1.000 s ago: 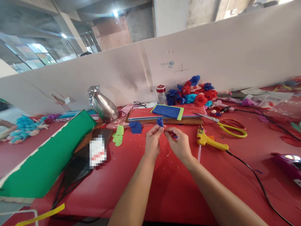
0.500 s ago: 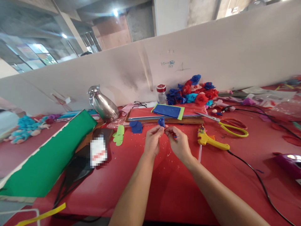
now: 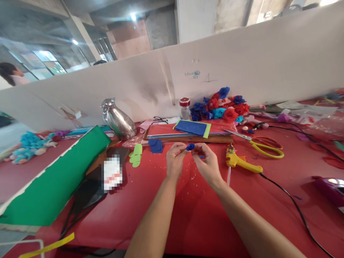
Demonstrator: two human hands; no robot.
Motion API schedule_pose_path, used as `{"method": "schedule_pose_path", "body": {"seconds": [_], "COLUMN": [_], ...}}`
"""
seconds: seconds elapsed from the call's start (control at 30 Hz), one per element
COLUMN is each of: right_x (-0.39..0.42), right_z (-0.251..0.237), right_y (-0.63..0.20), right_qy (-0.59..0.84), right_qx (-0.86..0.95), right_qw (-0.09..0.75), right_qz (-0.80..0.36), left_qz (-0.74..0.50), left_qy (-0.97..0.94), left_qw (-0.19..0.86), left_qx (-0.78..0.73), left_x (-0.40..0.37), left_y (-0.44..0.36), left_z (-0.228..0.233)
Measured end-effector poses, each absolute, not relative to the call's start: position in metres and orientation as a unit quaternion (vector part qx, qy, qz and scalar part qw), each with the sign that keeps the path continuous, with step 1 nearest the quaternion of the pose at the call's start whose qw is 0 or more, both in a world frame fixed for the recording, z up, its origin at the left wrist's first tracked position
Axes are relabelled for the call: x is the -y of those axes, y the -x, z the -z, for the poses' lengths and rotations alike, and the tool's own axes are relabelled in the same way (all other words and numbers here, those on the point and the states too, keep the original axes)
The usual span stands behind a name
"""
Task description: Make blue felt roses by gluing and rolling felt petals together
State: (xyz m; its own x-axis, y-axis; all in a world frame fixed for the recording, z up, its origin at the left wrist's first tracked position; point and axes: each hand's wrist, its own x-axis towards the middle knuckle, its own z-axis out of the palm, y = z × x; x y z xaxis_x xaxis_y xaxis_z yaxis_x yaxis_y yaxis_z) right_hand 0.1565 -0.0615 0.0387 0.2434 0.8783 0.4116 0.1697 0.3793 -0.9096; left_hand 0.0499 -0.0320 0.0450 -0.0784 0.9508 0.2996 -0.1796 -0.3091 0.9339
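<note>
Both hands are meeting over the red table (image 3: 188, 215), pinching a small blue paper rosette (image 3: 190, 147) between them: the left hand (image 3: 174, 163) is closing its fingertips on the rosette's left side, the right hand (image 3: 205, 163) is curling around its right side, with a scrap of blue showing in its fingers. Taking the rosette as the landmark, a yellow glue gun (image 3: 240, 161) is lying just to its right with a black cable trailing away, and yellow-handled scissors (image 3: 264, 147) are resting beyond the gun. Behind the rosette a stack of coloured sheets (image 3: 188, 130) is lying flat, a blue sheet on top. Further back a small jar with a red lid (image 3: 184, 107) is standing beside a heap of red and blue paper flowers (image 3: 220, 105) against the white partition (image 3: 242, 68). To the left a steel jug (image 3: 118, 120) is leaning, and a green roll (image 3: 53, 179) is stretching toward the near edge.
</note>
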Motion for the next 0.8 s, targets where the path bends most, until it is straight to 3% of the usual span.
{"method": "schedule_pose_path", "body": {"seconds": [0.17, 0.4, 0.8], "right_x": [0.064, 0.070, 0.074], "right_z": [-0.041, -0.047, -0.058], "right_y": [-0.158, -0.163, -0.166], "right_qy": [0.478, 0.444, 0.444], "right_qx": [0.537, 0.508, 0.628], "right_qw": [0.641, 0.718, 0.638], "right_qz": [-0.270, -0.169, -0.031], "left_qz": [-0.637, -0.653, -0.613], "left_qy": [-0.537, -0.482, -0.502], "left_qw": [0.403, 0.445, 0.487], "left_qx": [-0.380, -0.378, -0.366], "left_x": [0.034, 0.031, 0.029], "left_y": [-0.049, -0.050, -0.051], "left_z": [-0.045, -0.042, -0.036]}}
